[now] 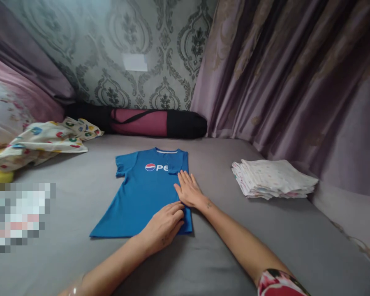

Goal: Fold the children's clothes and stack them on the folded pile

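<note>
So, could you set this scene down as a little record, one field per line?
surface: smooth grey fabric sheet
garment: blue fabric T-shirt, lying flat
sleeve: the one on the right, folded inward, covering part of the print
left hand: on the shirt's lower right part, fingers curled
right hand: spread at the shirt's right edge
far right: stack of white patterned cloths
behind: long black-and-maroon cylindrical bag

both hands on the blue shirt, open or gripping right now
Left hand: fingers bent, resting on the blue shirt; can't tell whether it grips fabric.
Right hand: open, palm down along the shirt's right edge, not gripping.
</note>
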Demonstrator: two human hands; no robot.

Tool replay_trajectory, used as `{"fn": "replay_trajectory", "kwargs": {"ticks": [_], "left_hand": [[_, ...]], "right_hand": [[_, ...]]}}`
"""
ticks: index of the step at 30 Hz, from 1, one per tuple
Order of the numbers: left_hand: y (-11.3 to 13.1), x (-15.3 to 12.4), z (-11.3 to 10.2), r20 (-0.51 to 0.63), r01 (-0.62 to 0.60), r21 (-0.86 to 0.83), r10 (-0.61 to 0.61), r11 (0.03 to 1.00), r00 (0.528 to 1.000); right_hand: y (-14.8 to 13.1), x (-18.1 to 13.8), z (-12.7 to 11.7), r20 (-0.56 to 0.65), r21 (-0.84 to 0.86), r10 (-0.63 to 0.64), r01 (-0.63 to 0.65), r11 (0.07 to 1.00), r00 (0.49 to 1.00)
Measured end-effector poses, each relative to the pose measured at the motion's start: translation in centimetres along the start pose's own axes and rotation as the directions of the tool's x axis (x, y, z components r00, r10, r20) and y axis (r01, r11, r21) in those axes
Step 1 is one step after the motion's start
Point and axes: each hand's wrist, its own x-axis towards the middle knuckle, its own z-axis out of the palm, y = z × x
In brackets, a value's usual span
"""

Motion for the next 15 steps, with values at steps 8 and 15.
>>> {"fn": "replay_trajectory", "kwargs": {"ticks": [8, 15], "left_hand": [[0.1, -0.7, 1.2, 0.067, 0.038, -0.051, -0.035, 0.998, 0.997], [-0.5, -0.8, 1.5, 0.074, 0.049, -0.091, -0.043, 0.995, 0.996]], "right_hand": [[1.5, 7.3, -0.3, 0.006, -0.010, 0.114, -0.114, 0.993, 0.993], [2.6, 13.6, -0.5, -0.056, -0.053, 0.222, -0.225, 0.973, 0.974]]}}
